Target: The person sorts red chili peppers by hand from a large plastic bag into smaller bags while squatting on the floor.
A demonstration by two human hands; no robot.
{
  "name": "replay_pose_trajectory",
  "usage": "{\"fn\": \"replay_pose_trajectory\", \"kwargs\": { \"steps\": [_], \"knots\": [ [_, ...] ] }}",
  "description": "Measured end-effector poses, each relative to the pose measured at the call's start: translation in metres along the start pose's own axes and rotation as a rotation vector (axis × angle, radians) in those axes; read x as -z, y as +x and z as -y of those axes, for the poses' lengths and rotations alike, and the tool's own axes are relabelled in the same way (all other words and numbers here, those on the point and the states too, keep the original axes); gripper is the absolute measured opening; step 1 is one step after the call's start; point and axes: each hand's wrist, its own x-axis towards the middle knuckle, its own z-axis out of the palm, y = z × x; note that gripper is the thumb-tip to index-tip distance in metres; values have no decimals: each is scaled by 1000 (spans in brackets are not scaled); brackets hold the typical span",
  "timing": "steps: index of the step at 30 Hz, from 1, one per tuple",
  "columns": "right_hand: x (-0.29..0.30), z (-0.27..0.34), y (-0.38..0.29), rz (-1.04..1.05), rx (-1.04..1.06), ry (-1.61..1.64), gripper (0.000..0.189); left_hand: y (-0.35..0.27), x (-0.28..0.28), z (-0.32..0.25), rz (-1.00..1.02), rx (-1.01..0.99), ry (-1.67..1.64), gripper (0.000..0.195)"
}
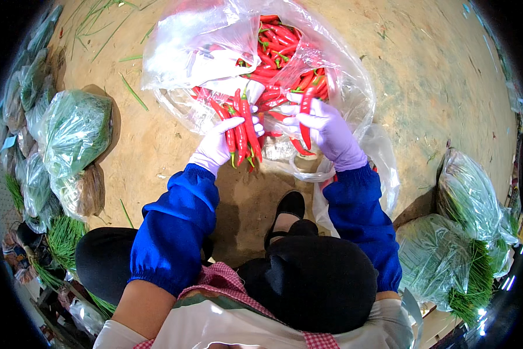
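My left hand [226,135], in a pale thin glove, is closed around a bunch of several long red chili peppers [241,135], some with green stems showing below. Close by on the right, my right hand [324,126], gloved too, holds one red chili pepper [306,111] nearly upright between thumb and fingers. Both hands are at the near side of a large clear plastic bag [353,83], which lies open and is filled with loose red chili peppers [279,48]. White paper or plastic [220,65] partly covers the peppers on the left.
Bags of green stalks [76,131] stand at the left, with bare bundles [67,240] below them. More bagged greens [436,253] rest at the right. A smaller clear bag [385,161] lies under my right forearm. Loose green stalks [133,91] are scattered on the floor [418,87].
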Motion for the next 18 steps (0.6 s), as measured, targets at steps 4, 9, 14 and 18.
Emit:
{"fn": "replay_pose_trajectory", "kwargs": {
  "steps": [4, 9, 14, 18],
  "knots": [
    [4, -7, 2, 77, -16, 11, 43, 4, -8, 7, 23, 56, 11, 54],
    [-39, -34, -5, 166, 63, -465, 48, 5, -6, 17, -89, -74, -160, 39],
    [-12, -22, 17, -102, 368, -543, 16, -2, -4, 15, 123, 60, 17, 60],
    [77, -61, 39, -456, 545, -1476, 17, 1, -8, 15, 131, -8, -51, 60]
  ]
}}
